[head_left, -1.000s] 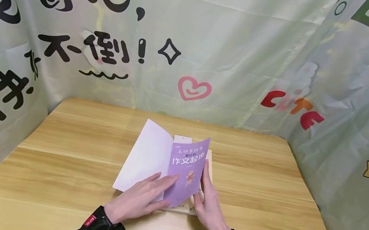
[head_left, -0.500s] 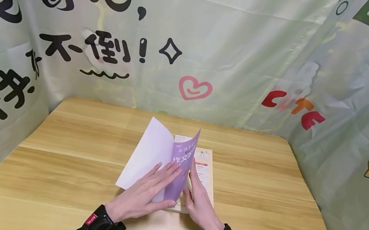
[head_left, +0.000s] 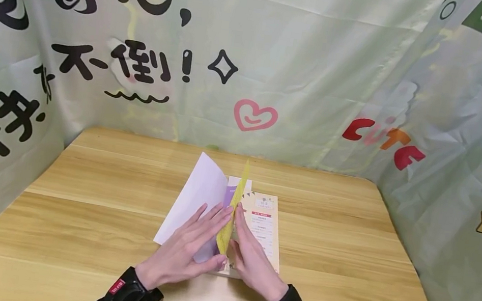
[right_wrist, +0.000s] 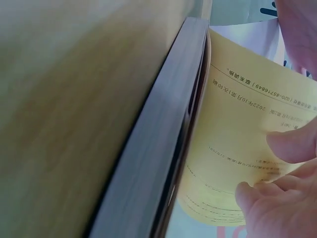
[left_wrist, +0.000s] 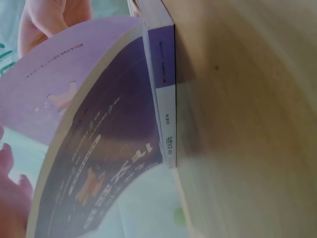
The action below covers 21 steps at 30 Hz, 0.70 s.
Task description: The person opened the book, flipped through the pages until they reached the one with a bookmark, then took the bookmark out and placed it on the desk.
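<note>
A paperback book lies on the table with its cover raised at the left, its pale inner side showing. Beside it a leaf stands nearly upright, yellow on its right face and purple on the other. My left hand rests over the inner cover with straight fingers, fingertips at the leaf. My right hand presses the yellow face, fingers extended. In the right wrist view, thumb and fingertips touch the yellow page. A printed contents page shows at the right. The left wrist view has the purple-and-white spine.
The wooden table extends on both sides of the book. A pale green cloth backdrop with printed lettering hangs behind the table and along its sides. Black bands wrap both wrists.
My right hand has moved left, swinging the purple title leaf upright, so its yellow back and more of the contents page show. My left hand has stayed almost in place.
</note>
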Available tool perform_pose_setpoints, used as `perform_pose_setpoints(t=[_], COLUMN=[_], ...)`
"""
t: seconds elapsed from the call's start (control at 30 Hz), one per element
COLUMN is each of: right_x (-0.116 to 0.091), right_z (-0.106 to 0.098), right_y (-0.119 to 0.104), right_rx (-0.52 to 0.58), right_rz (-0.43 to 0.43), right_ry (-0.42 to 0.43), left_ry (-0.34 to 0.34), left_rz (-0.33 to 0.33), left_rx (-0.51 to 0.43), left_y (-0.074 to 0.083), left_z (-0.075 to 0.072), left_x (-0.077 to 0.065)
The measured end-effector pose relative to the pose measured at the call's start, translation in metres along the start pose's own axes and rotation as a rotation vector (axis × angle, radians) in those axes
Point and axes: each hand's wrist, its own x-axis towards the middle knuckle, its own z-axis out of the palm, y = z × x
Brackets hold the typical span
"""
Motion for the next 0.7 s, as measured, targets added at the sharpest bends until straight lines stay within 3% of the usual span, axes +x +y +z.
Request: perform_pose_setpoints(t=[0.17, 0.33, 0.53, 0.7], right_x=[0.004, 0.009, 0.012, 0.014], right_z=[0.001, 0.004, 0.004, 0.005], right_y=[0.0, 0.001, 0.002, 0.003], right_rx=[-0.001, -0.009, -0.019, -0.043], right_rz=[-0.007, 0.003, -0.002, -0.021], right_ry=[-0.052, -0.12, -0.203, -0.229], left_ry=[0.135, 0.216, 0.161, 0.055], left_rz=[0.048, 0.079, 0.047, -0.013], left_rx=[-0.01, 0.072, 0.266, 0.33], left_y=[-0.002, -0.004, -0.009, -0.01], left_z=[-0.002, -0.005, -0.012, -0.015], left_x=[0.004, 0.006, 0.004, 0.002])
